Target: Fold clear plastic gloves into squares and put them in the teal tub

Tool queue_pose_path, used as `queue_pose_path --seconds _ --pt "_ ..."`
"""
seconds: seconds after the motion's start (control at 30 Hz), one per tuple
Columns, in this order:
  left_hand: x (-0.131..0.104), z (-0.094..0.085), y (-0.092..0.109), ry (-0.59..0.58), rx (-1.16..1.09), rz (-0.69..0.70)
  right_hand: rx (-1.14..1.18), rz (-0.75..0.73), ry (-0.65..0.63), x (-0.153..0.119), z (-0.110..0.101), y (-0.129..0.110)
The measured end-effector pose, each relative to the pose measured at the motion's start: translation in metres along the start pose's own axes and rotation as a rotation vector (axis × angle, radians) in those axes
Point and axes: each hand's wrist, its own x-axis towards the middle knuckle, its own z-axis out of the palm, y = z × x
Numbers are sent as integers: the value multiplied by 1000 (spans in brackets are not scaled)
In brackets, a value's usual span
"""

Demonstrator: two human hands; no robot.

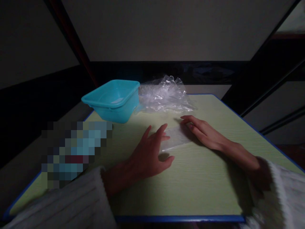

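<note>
A flat, clear plastic bag [175, 139] lies on the table between my hands. My left hand [152, 156] is over its left end, fingers spread and thumb apart, with nothing gripped; whether it touches the plastic I cannot tell. Over the right end of the bag rests my right hand [202, 132], its fingers stretched out to the left and holding nothing. Part of the bag is hidden under that hand. Behind it, at the back of the table, sits a crumpled heap of clear plastic [166, 95].
A turquoise plastic basin [126, 109] stands at the back left, with something pale inside. In front of it, a pixelated bluish object [81, 149] lies along the left edge. The pale yellow-green table [190, 190] has a blue rim. A light panel rises behind it.
</note>
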Motion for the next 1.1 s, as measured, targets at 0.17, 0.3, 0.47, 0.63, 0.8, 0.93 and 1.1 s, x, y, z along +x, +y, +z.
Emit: queue_pose_path --seconds 0.17,0.3,0.47,0.63,0.8,0.93,1.1 --pt "3 0 -6 -43 98 -36 -16 27 18 1 -3 -2" --pt "7 -7 -11 -88 179 -33 -11 58 4 0 -6 -6" --pt "10 -9 -22 -151 262 -43 190 -11 -127 -3 -4 -18" --pt "11 -9 -28 -132 291 56 156 -242 -223 -4 -2 -30" --pt "7 -10 -16 -38 218 181 -62 -503 -204 -4 -4 -31" --pt "3 -7 -7 -118 247 179 -165 -555 -256 -5 -4 -32" --pt "3 -4 -7 -162 275 135 -286 -564 -251 -5 0 -36"
